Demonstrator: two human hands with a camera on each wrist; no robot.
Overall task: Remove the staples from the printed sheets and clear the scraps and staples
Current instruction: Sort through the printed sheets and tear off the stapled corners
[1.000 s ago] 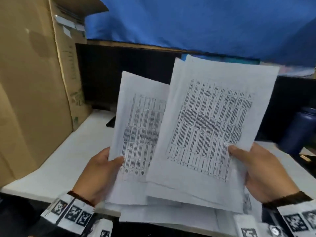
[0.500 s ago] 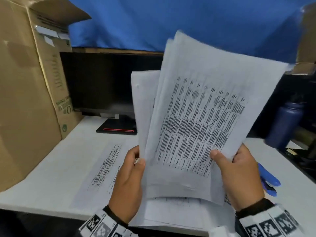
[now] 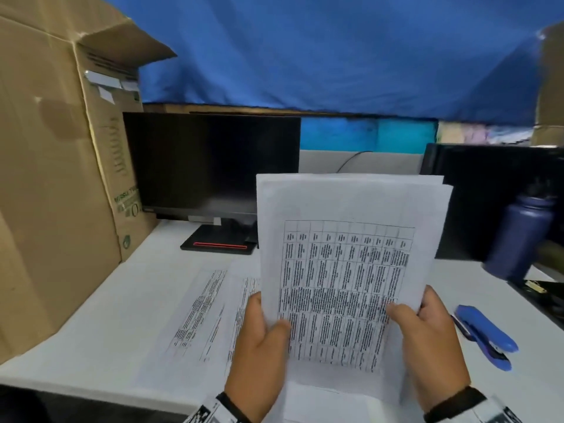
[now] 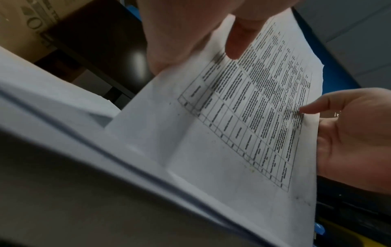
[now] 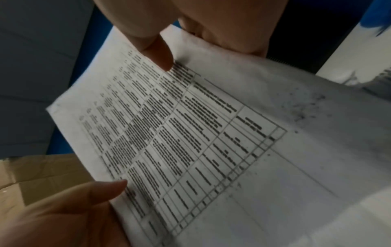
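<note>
I hold a stack of printed sheets (image 3: 345,270) upright above the white desk, a dense table of text facing me. My left hand (image 3: 259,340) grips its lower left edge, thumb on the front. My right hand (image 3: 427,334) grips the lower right edge the same way. The left wrist view shows the stack (image 4: 243,125) with both thumbs pressing the print. In the right wrist view the top sheet (image 5: 190,133) looks smudged with dark specks. More printed sheets (image 3: 207,315) lie flat on the desk to the left. A blue stapler (image 3: 485,334) lies at the right. No staple is visible.
A large cardboard box (image 3: 55,178) stands on the left. A black monitor (image 3: 210,166) with its base stands at the back, a second dark screen (image 3: 494,190) at the back right. A dark blue bottle (image 3: 522,236) stands at the right. Blue cloth hangs behind.
The two fanned bundles have been brought together into one squared stack held closer and more upright. My hands have moved nearer each other. The view has tilted, revealing the sheets on the desk.
</note>
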